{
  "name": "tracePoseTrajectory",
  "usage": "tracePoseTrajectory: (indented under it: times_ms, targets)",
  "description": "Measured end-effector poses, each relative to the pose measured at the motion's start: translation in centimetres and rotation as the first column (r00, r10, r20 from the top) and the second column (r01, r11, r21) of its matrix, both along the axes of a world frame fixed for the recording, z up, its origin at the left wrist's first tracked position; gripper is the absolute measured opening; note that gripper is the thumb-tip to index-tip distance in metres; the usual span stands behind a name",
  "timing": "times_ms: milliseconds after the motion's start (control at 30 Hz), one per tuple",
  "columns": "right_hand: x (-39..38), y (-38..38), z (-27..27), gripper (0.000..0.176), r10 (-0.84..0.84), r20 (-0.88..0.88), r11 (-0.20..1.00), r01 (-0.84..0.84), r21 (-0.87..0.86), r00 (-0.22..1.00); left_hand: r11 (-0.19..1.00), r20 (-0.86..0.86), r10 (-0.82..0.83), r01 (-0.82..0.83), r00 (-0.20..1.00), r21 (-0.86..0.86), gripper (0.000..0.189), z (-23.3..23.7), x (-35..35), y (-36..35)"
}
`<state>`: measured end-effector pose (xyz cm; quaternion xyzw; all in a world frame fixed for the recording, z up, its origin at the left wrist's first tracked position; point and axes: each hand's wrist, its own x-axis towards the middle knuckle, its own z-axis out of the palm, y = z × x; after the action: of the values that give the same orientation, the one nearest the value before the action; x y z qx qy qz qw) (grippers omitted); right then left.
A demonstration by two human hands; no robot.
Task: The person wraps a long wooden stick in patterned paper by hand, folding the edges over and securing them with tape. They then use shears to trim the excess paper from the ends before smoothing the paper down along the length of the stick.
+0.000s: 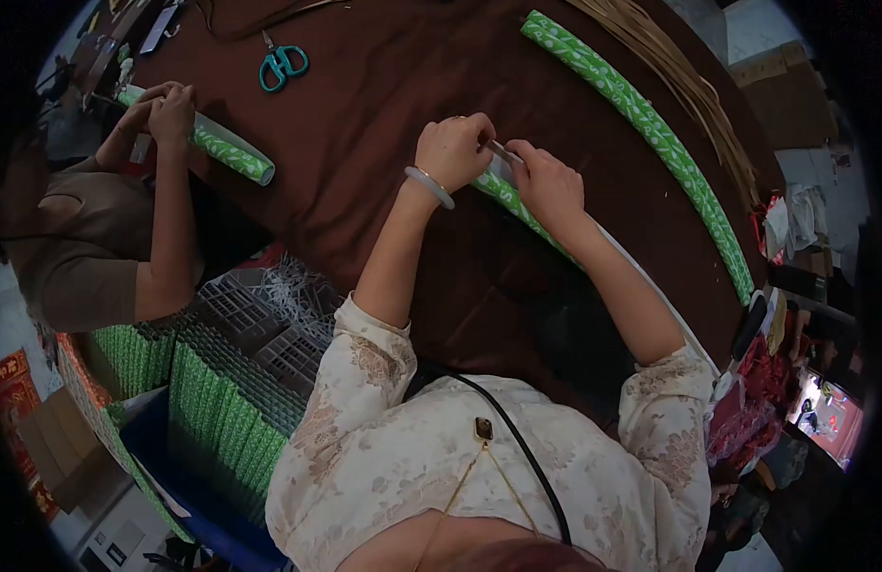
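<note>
My left hand (453,150), with a pale bangle at the wrist, and my right hand (546,181) meet over the upper end of a green-and-white patterned paper roll (510,197) lying on the brown table (384,124). Both hands pinch that end, fingertips nearly touching. The roll runs down and to the right under my right forearm, so most of its length is hidden. A second, longer green patterned roll (650,129) lies diagonally on the table beyond my right hand, untouched.
A co-worker at the left holds another green roll (233,154) with both hands (162,110). Teal scissors (283,66) lie at the far side. Tan strips (693,81) lie at the right edge. Stacked green sheets (212,405) and a grey crate (260,329) stand below the table.
</note>
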<state>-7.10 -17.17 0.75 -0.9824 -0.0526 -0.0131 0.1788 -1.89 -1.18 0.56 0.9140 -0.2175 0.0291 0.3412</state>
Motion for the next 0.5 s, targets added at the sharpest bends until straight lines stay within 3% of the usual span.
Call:
tracePoseTrajectory:
  times_ms: [367,433,500]
  targets:
    - [0.17,0.04,-0.09,0.019,0.046,0.034,0.998,-0.045,-0.032,0.998,1.0,-0.068,0.0,0.002,0.998,0.02,0.014,0.43,0.07,0.54]
    - [0.31,-0.01,-0.27,0.019,0.04,0.02,0.998,-0.039,-0.047,0.999,0.999,-0.151,0.018,-0.024,0.988,-0.042,0.017,0.8,-0.12,0.42]
    - [0.28,-0.06,-0.24,0.019,0.041,0.031,0.998,-0.04,-0.042,0.999,0.998,-0.091,0.008,-0.013,0.996,-0.061,0.018,0.66,-0.16,0.11]
